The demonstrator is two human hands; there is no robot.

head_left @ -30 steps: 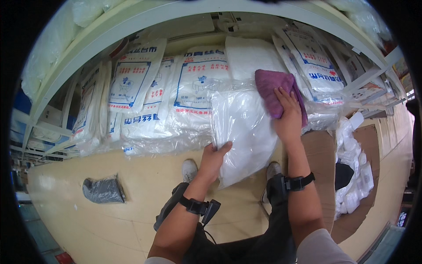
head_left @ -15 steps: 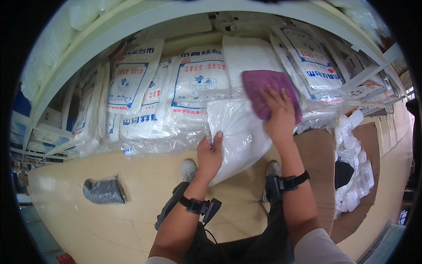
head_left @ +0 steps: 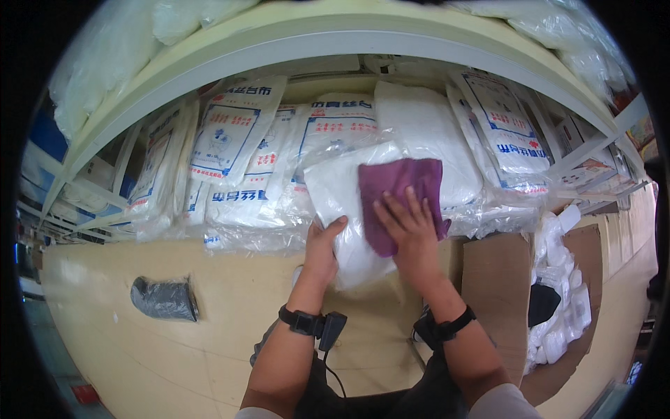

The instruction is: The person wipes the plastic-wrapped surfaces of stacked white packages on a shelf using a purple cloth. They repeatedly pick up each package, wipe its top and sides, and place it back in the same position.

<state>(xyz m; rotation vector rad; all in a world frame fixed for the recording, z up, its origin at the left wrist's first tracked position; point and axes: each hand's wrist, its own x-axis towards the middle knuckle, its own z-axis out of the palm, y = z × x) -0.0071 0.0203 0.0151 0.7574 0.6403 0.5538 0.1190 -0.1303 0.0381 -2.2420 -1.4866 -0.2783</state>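
In my left hand (head_left: pixel 323 253) is the near left edge of a flat white plastic-wrapped package (head_left: pixel 342 202), with the thumb on top. The package is held tilted in front of the shelf. Over its right part lies a purple cloth (head_left: pixel 422 176), loosely spread, with its lower right corner bunched. My right hand (head_left: pixel 415 244) rests flat on this cloth, fingers spread, pressing it against the package. Each wrist wears a black strap; the left one carries a small black device.
Plastic-wrapped tablecloth packs (head_left: pixel 227 129) with blue and red print line the shelf behind. A white shelf rail (head_left: pixel 335 42) arches above. At right stands an open cardboard box (head_left: pixel 495 293) of white plastic bundles. A dark grey wrapped roll (head_left: pixel 165 299) lies on the floor at left.
The purple cloth and my right hand have come nearer and to the left, onto the white package. My left hand keeps its hold, and the package has tilted slightly.
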